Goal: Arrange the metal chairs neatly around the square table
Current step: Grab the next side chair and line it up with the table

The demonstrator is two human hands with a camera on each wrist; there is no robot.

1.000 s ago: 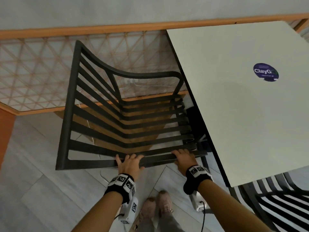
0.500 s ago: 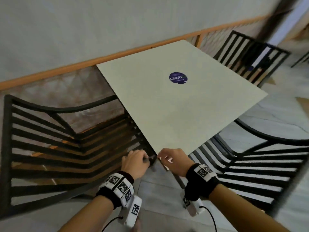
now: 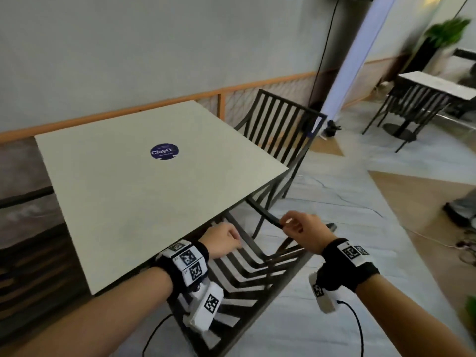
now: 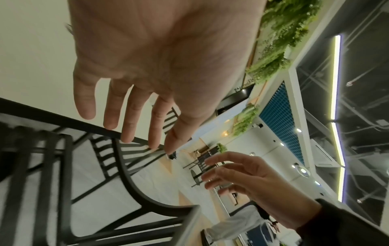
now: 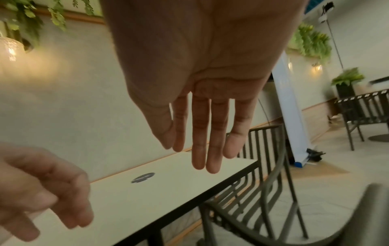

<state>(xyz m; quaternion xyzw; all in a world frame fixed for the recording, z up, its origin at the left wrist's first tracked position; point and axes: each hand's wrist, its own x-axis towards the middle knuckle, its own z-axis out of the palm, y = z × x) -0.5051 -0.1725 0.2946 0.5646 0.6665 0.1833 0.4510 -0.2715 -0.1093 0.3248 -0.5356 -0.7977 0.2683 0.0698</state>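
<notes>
The square white table carries a blue round sticker. A black slatted metal chair stands at its near side, the seat partly under the table's edge. My left hand hovers over the seat slats by the table edge, fingers relaxed and holding nothing. My right hand hangs just above the chair's curved arm rail, fingers loose and not gripping. The wrist views show both palms bare, on the left hand and the right hand. A second chair stands at the table's right side. A third chair is a dark blur at the left.
A wood-topped lattice rail runs along the wall behind the table. A white pillar stands beyond the right chair. Another table with chairs is at the far right. Cables lie on the floor, with open floor to my right.
My hands have left the left chair's seat edge and moved right to the chair at the table's near side. The view has swung right with them.
</notes>
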